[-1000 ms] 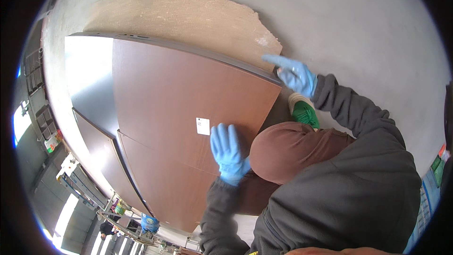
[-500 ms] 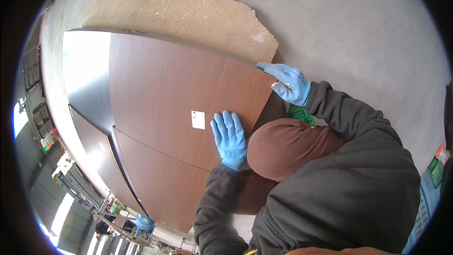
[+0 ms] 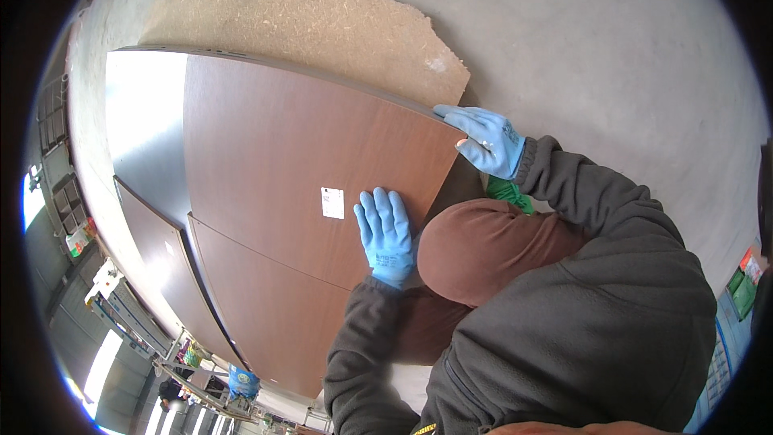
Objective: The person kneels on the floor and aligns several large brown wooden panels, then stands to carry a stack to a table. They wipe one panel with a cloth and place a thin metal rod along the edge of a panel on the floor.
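Note:
A large brown wood-grain panel (image 3: 282,137) with a white label (image 3: 332,203) on its face lies in front of me, on a stack or cabinet whose build I cannot make out. My left hand (image 3: 386,238), in a blue glove, rests flat on that face beside the label, fingers stretched out. At the panel's near right corner, my right hand (image 3: 485,141) holds the edge, also in a blue glove. Its fingers lie along the long edge with the thumb toward the short side; a bare thumb tip shows through the glove. My bent knee is close against the panel's near end.
A torn-edged particle board (image 3: 322,24) lies on the grey floor (image 3: 580,40) beyond the panel. Another brown board (image 3: 165,250) leans or lies at the left. Something green (image 3: 507,193) shows under my right sleeve. Metal frames (image 3: 129,314) and a blue bag (image 3: 243,383) stand lower left.
The panel and both hands appear very slightly further left in the view. Both hands keep the same places on the panel.

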Action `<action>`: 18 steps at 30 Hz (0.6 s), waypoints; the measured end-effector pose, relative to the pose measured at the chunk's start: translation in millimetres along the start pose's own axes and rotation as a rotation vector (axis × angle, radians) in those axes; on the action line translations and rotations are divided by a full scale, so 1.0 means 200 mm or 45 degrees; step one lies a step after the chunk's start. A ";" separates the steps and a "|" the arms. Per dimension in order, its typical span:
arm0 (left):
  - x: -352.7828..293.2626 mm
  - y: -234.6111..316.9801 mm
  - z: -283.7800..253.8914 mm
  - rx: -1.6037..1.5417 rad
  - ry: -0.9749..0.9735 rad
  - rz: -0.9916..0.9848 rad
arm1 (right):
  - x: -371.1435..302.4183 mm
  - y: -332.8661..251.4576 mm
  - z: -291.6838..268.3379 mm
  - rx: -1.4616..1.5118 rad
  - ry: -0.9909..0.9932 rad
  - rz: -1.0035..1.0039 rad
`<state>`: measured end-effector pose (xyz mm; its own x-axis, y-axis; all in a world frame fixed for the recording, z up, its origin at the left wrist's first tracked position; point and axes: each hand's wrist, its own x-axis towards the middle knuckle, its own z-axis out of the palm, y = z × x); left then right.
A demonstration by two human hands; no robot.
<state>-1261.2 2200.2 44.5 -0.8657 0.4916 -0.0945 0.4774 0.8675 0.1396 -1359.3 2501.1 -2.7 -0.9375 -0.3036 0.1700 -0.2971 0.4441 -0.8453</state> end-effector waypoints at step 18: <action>0.06 0.02 -0.08 -0.059 -0.068 -0.043 | -0.10 -0.02 0.06 0.063 0.064 0.263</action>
<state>-1271.7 2209.1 60.3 -0.8714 0.4662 -0.1525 0.4393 0.8800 0.1805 -1336.7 2495.0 -9.8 -0.9858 -0.1671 0.0145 -0.0894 0.4503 -0.8884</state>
